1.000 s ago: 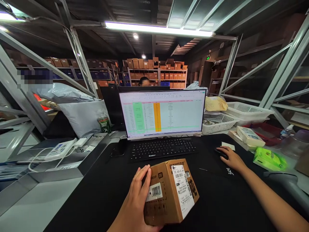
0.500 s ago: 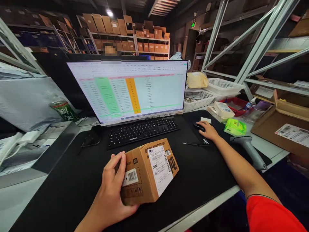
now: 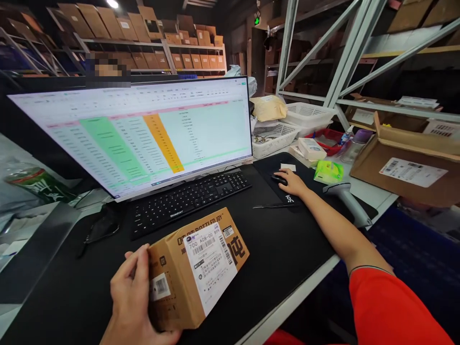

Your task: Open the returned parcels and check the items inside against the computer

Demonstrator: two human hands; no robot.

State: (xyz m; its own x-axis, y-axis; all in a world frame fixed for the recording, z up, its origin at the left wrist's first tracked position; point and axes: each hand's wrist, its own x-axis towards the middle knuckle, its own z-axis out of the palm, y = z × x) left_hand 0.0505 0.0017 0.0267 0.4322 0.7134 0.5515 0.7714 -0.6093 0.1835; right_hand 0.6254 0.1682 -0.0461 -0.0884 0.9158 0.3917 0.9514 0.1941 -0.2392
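Observation:
My left hand [image 3: 131,292] grips the left end of a brown cardboard box [image 3: 176,282], which is tilted over the black desk mat. A white shipping label [image 3: 212,266] with barcodes covers much of the side facing me. Over on the right, my right hand [image 3: 293,183] rests around a black computer mouse [image 3: 279,179] on a mouse pad. Between the hands and the monitor [image 3: 201,129] lies a black keyboard [image 3: 190,201]. The lit screen shows a spreadsheet with green and orange columns.
A barcode scanner [image 3: 348,203] lies right of my forearm, near a green packet [image 3: 328,171]. White baskets [image 3: 276,139] and an open carton [image 3: 413,167] stand behind it. Folded glasses [image 3: 102,225] and a green-labelled bottle [image 3: 39,184] are at left. Another person is partly visible behind the monitor.
The view has turned right, so the scene shifts leftward. The box stays in my left hand and appears slightly nearer; my right hand stays on the mouse.

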